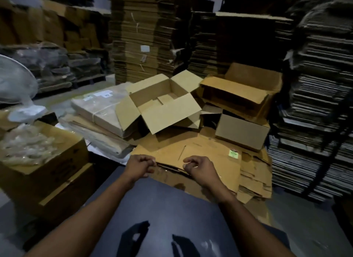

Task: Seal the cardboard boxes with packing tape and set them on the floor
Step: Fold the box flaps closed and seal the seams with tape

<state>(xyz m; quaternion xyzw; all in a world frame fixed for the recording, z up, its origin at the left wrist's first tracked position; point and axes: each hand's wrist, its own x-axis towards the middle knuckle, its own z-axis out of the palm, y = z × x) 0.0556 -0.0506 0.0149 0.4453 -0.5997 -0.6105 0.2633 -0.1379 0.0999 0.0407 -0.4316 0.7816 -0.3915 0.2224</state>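
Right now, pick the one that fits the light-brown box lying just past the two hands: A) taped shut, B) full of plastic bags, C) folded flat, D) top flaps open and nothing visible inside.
D: the open cardboard box has its four flaps spread outward and its bare bottom flaps show inside.

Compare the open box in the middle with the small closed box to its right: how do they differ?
The open box has all four top flaps spread, showing its inside; the closed box shows only shut faces. The open box is yellower and looks larger; the closed box looks greyer. The open box sits tilted on the pile; the closed box sits more squarely. Both are plain cardboard.
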